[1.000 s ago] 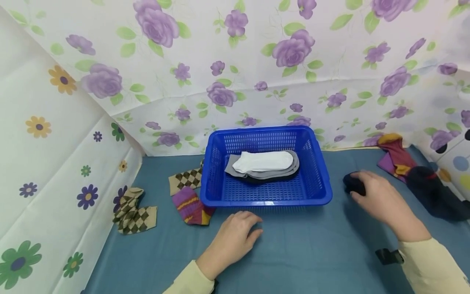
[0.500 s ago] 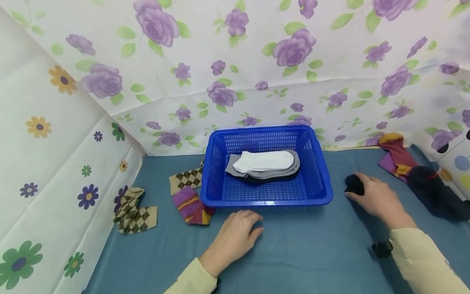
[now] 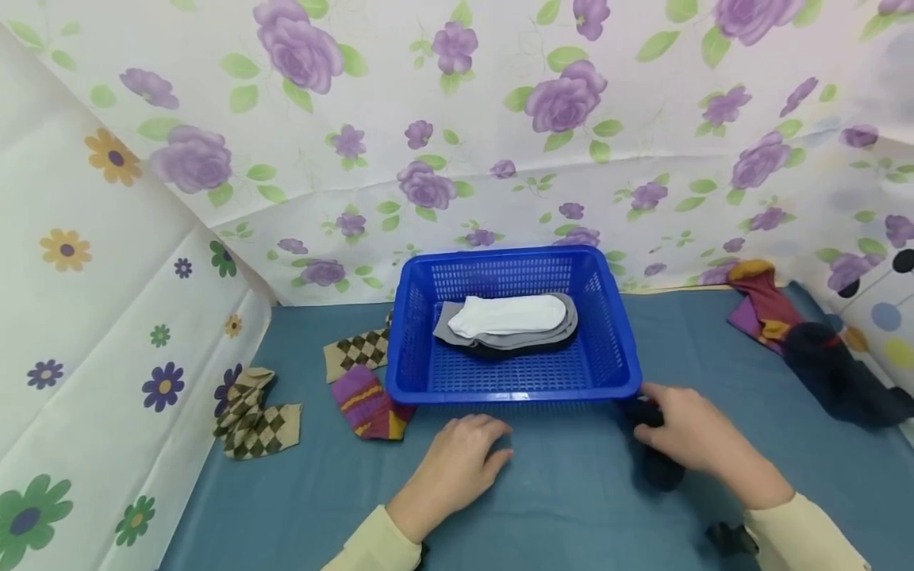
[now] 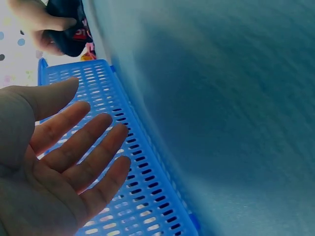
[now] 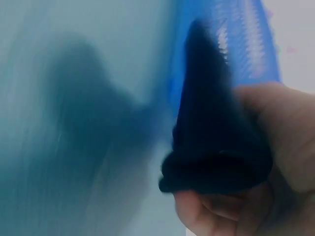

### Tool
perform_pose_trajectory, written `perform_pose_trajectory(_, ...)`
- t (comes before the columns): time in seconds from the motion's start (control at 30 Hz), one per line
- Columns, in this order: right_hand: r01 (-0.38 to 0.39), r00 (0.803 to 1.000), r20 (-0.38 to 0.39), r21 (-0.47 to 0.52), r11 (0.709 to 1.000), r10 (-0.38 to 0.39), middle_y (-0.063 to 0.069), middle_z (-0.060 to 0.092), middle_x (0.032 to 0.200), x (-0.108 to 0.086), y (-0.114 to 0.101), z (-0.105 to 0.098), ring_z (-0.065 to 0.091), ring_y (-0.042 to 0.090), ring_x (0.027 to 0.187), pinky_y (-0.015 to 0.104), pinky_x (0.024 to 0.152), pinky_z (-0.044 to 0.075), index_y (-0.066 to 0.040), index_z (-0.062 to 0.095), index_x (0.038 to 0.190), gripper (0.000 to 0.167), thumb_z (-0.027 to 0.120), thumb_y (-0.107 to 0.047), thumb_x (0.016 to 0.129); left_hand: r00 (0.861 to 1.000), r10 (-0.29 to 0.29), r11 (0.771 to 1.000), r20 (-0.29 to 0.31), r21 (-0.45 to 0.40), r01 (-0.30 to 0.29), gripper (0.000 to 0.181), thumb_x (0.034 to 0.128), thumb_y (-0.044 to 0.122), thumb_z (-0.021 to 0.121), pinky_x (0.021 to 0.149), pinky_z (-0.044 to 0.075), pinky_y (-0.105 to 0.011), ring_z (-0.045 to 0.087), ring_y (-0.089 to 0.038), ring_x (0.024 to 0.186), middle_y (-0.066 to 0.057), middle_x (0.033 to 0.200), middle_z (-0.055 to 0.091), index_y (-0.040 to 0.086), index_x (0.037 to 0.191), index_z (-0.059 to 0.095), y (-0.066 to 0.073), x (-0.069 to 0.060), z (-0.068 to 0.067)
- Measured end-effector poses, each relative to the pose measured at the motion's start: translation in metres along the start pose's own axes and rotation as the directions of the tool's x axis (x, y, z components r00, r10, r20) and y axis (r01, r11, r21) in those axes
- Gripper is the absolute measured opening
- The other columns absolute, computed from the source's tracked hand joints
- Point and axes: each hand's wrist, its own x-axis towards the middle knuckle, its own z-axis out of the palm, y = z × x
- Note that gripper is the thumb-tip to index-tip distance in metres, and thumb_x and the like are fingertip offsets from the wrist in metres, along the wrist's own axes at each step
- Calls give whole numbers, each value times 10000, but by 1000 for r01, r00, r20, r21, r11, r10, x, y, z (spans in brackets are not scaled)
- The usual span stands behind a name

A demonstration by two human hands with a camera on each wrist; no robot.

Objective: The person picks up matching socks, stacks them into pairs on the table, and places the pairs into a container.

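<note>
A dark navy sock hangs from my right hand, which grips it just off the front right corner of the blue basket. In the right wrist view the dark sock shows its open cuff, with fingers and thumb around it. My left hand holds nothing; it hovers in front of the basket. The left wrist view shows that hand with its fingers loosely extended. Inside the basket lie a white sock, a grey sock and a black one beneath, stacked flat.
Left of the basket are a striped purple sock and an argyle sock. Another argyle sock lies crumpled farther left. At the far right, a maroon and yellow sock touches a navy sock. Floral sheeting stands behind.
My right hand has lifted the dark sock off the cloth and carried it left toward the basket's front right corner. The left hand stays nearly still.
</note>
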Motion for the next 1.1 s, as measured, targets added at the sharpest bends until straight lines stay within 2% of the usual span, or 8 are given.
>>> perform_pose_trajectory(0.1,58,992,103,106,993,-69,35,672,1063,-8,-28,10,624,173,930,443,774,518,-171,622,1140,430,743,-261,737,1000,12,1000,-10,-15,-12,252,887,342,633,846,505,-354,615,-85,1002,76,1061,665,205,1095,667,2,0,-2)
perform_pose_trajectory(0.27,182,939,232,297,937,-256,-104,643,1060,-22,-71,18,580,55,874,328,742,512,-325,602,1123,389,721,-230,764,1000,17,996,-25,-90,-19,241,897,347,618,853,511,-321,609,-58,1006,99,1075,654,243,1112,651,8,0,-8)
perform_pose_trajectory(0.4,305,938,38,383,872,-344,-194,605,1119,-26,-87,14,593,6,953,270,755,516,-399,553,1177,452,708,-208,799,999,-22,973,-25,-229,16,283,908,319,609,846,519,-281,623,-56,1002,93,1093,659,264,1185,587,13,-1,-16)
perform_pose_trajectory(0.6,368,924,-272,445,817,-268,-145,589,1194,-25,-97,11,613,74,1034,239,676,538,-390,494,1270,490,702,-339,830,999,-45,924,-28,-380,31,573,872,262,665,815,525,-252,633,-62,974,84,1150,635,305,1361,369,18,-3,-24)
perform_pose_trajectory(0.77,347,915,-359,475,808,-181,-94,592,1166,-21,-110,10,602,86,1007,206,609,527,-396,441,1317,550,675,-434,821,999,-15,828,37,-560,33,876,791,280,751,830,527,-259,585,-89,1084,74,1339,507,380,1442,172,24,0,-30)
perform_pose_trajectory(0.9,360,898,-416,507,783,-144,-59,595,1138,-20,-119,12,602,95,994,214,643,539,-362,419,1325,580,698,-377,817,996,4,752,84,-657,53,926,772,309,763,828,523,-225,556,-84,1127,68,1373,461,398,1448,136,31,3,-32)
perform_pose_trajectory(1.0,378,892,-429,531,758,-144,-25,594,1148,-23,-127,10,623,132,1003,245,685,552,-313,420,1316,577,713,-303,820,997,-2,729,80,-682,56,925,769,328,763,802,515,-178,556,-55,1099,52,1345,479,409,1446,137,34,4,-31)
perform_pose_trajectory(1.1,392,891,-423,540,745,-163,9,594,1184,-28,-136,5,643,167,1012,252,714,554,-256,446,1301,549,716,-259,823,999,-8,740,42,-672,34,946,773,316,761,774,514,-160,571,-46,1055,28,1315,497,420,1454,113,36,4,-30)
